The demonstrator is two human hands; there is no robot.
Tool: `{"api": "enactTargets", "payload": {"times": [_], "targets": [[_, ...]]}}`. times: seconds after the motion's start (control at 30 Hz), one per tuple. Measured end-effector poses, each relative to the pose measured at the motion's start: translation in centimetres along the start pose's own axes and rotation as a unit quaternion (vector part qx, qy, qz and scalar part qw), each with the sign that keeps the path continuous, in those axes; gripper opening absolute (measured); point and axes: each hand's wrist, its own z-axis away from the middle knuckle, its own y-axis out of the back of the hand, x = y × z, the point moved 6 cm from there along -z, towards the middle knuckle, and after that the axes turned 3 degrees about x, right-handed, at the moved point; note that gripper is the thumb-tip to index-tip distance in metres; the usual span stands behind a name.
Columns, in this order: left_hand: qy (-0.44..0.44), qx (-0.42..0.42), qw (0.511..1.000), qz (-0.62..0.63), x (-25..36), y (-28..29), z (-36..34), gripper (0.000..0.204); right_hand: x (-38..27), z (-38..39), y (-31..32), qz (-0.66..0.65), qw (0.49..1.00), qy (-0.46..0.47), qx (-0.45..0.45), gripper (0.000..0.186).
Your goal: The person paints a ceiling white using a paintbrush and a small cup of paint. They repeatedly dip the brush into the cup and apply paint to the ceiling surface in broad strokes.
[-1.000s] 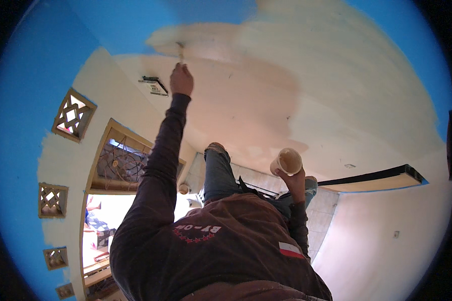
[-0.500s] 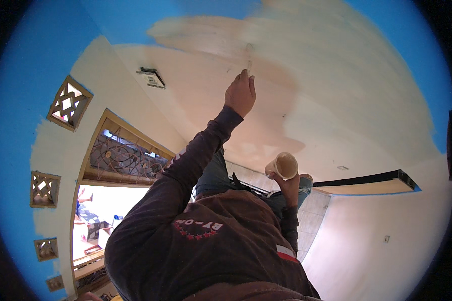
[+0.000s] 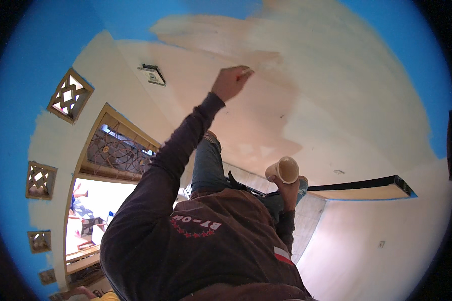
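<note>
My left hand is raised at the wall, closed around what looks like a paintbrush. Only a small pale and orange part of it shows past my fingers. Damp-looking patches of cream and peach paint lie on the wall around this hand, with blue above them. Lower down and to the right, my right hand grips a pale plastic cup by its side. The cup is tilted so its mouth shows, coated inside with beige. What lies at its bottom cannot be made out.
A light switch plate hangs on the wall at upper left. Left of it are square lattice vents and an open doorway with a grille above. A person's legs show through it. A dark-edged ledge juts out at right.
My left hand has swung down and turned, its wrist bent more to the right, and the slim tool is now mostly hidden. The right hand still holds the cup in nearly the same spot.
</note>
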Motion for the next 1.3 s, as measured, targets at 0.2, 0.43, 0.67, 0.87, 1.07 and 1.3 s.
{"api": "enactTargets", "payload": {"times": [0.2,0.43,0.67,0.87,1.07,1.3], "targets": [[0.080,0.036,0.995,-0.042,-10.9,6.8,-3.6,0.033,-0.4,0.3,0.6,0.023,1.000,-0.011,-0.005,0.057],[0.089,0.100,0.981,-0.138,-16.8,15.5,-4.5,0.034,1.1,-0.1,1.0,0.036,0.999,0.000,0.035,0.067],[0.098,0.138,0.967,-0.189,-21.2,21.1,-3.9,0.037,1.8,-1.0,0.6,0.007,1.000,-0.011,0.023,0.075],[0.094,0.176,0.948,-0.249,-23.5,24.5,-3.5,0.036,0.2,-1.1,0.6,0.035,0.999,-0.021,0.020,0.068],[0.118,0.247,0.898,-0.343,-25.1,27.2,-2.1,0.035,0.9,-1.3,1.2,0.030,0.999,-0.003,0.041,0.071],[0.228,0.246,0.868,-0.366,-28.5,26.5,-1.7,0.032,0.8,-1.7,1.0,0.016,0.999,-0.037,0.021,0.072]]}}
